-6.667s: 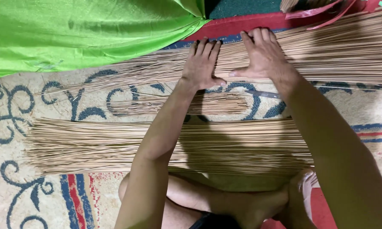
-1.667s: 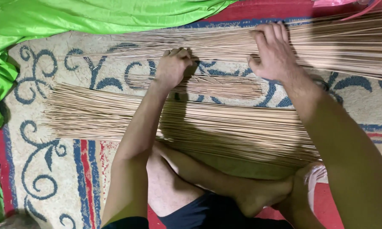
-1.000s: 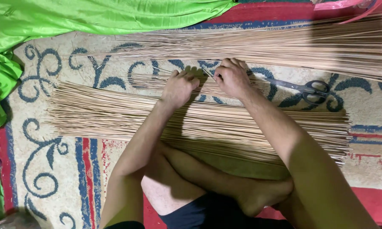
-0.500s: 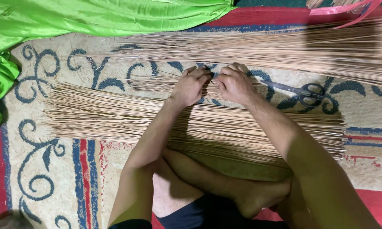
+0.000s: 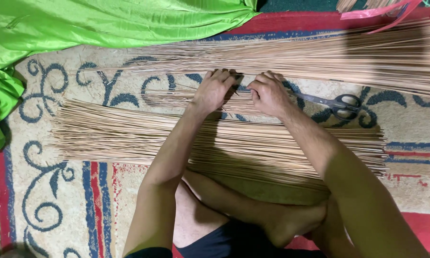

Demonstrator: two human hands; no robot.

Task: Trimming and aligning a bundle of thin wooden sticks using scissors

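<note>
I judge I'm gathering: my left hand [image 5: 214,91] and right hand [image 5: 268,93] have fingers clamped on a small bunch of thin sticks [image 5: 186,98] mid-carpet [image 5: 43,191]; next calls for evening its ends.

We see no pkgs, labels, signs or screens anywhere in the head view.
</note>
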